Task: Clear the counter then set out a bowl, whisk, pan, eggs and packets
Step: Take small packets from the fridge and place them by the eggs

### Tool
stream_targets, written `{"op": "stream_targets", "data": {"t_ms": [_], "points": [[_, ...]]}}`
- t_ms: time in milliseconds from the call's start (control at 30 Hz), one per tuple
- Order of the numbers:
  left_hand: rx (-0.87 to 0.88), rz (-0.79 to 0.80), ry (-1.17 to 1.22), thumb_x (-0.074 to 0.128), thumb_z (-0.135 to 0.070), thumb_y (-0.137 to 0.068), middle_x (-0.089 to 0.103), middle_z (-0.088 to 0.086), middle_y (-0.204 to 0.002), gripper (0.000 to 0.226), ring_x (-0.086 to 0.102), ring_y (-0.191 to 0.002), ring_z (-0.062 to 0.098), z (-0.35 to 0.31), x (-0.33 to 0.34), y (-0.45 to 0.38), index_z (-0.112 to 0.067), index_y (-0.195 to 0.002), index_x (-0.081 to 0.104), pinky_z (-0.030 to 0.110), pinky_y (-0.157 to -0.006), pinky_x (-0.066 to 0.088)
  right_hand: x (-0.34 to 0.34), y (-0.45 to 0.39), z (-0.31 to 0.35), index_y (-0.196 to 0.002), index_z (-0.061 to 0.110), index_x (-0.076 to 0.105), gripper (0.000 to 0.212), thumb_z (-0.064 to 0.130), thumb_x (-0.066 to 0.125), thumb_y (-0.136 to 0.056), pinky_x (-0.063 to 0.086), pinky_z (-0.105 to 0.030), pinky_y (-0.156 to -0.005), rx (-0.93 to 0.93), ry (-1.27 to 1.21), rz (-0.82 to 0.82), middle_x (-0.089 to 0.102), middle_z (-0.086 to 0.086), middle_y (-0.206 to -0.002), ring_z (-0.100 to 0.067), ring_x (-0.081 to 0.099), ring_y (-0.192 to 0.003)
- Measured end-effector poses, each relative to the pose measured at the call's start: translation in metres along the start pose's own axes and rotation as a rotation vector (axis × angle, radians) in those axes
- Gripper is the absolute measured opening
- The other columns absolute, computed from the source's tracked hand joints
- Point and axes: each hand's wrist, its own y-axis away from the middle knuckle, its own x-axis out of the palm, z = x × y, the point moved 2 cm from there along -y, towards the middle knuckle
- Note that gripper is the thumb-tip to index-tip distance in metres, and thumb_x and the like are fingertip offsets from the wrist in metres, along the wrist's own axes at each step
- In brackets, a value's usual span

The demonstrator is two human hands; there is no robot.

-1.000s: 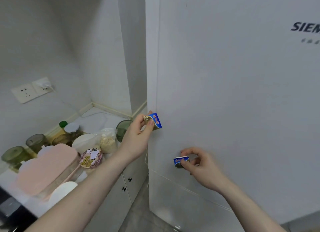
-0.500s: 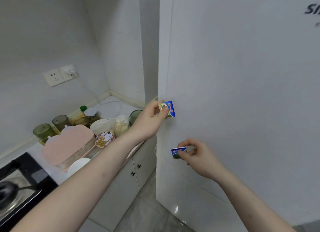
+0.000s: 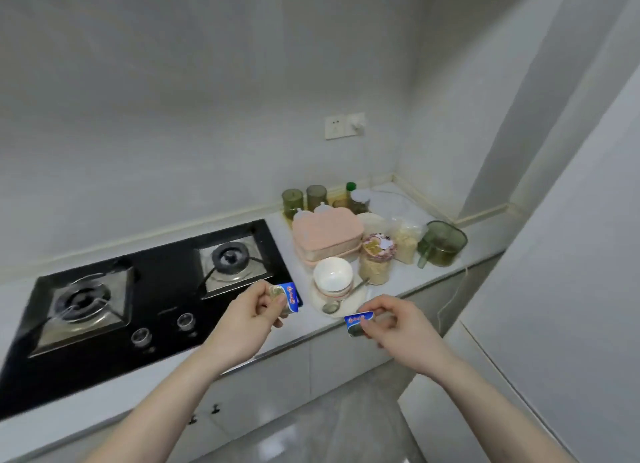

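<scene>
Currently, head view only, so one entry. Left hand [image 3: 247,319] pinches a small blue packet [image 3: 289,296] between thumb and fingertips, held above the front edge of the surface [image 3: 304,327], just over the right rim of the black gas hob [image 3: 145,289]. Right hand [image 3: 403,325] pinches a second blue packet [image 3: 358,320] the same way, held out in front of the surface edge, not resting on it. Neither packet is set down. Status of the listed items: a white bowl [image 3: 332,277] stands on a plate [image 3: 346,298] near the front of the surface, with a spoon [image 3: 341,298] lying on the plate beside it; whether this is the bowl meant by the task I cannot tell. No whisk, pan or eggs visible; both burners are bare. Clearing looks incomplete: the right stretch of the surface holds a pink lidded container [image 3: 325,235], a jar with a patterned lid [image 3: 377,261], a bag of pale grains [image 3: 407,241], a green measuring jug [image 3: 441,242] and several green canisters [image 3: 304,199] at the back wall. Judgement: early-to-middle stage. Packets are in hand and about to be placed, probably on the bare strip between hob and plate; remaining work is setting them down, fetching whisk, pan and eggs, and possibly shifting the clutter.
</scene>
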Motion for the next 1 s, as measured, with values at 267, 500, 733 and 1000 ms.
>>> {"op": "stream_targets", "data": {"t_ms": [267,500,733,1000], "points": [[-0.236,-0.350,0.100,0.056,-0.029,-0.102,0.074,0.005,-0.089,0.020,0.069,-0.073,0.008,0.119,-0.156,0.161,-0.012,-0.092,0.058,0.025,-0.069,0.051,0.194,0.024,0.118,-0.093,0.035,0.073,0.015,0.020,0.070,-0.090,0.060,-0.047,-0.079,-0.228,0.071,0.310,0.072,0.016,-0.085,-0.014,0.073,-0.071],[-0.396,-0.602,0.223,0.056,-0.026,-0.101,0.074,0.006,-0.091,0.016,0.066,-0.070,0.009,0.195,-0.239,0.275,-0.012,-0.095,0.059,0.030,-0.066,0.048,0.335,0.058,0.187,-0.095,0.039,0.072,0.017,0.024,0.069,-0.091,0.060,-0.047,-0.084,-0.327,0.108,0.567,0.075,0.012,-0.090,-0.010,0.074,-0.080],[-0.550,-0.818,0.306,0.055,-0.027,-0.102,0.074,0.009,-0.096,0.020,0.068,-0.072,0.009,0.255,-0.296,0.345,-0.008,-0.102,0.061,0.031,-0.068,0.051,0.441,0.068,0.251,-0.096,0.034,0.073,0.015,0.021,0.069,-0.090,0.060,-0.048,-0.076,-0.423,0.125,0.772,0.074,0.011,-0.094,-0.011,0.074,-0.079],[-0.656,-1.015,0.331,0.056,-0.031,-0.100,0.073,0.010,-0.096,0.021,0.071,-0.078,0.016,0.299,-0.359,0.368,-0.010,-0.098,0.061,0.032,-0.068,0.053,0.563,0.038,0.314,-0.094,0.034,0.073,0.012,0.030,0.075,-0.082,0.055,-0.028,-0.075,-0.496,0.138,0.975,0.075,0.012,-0.092,-0.011,0.073,-0.080]]}}
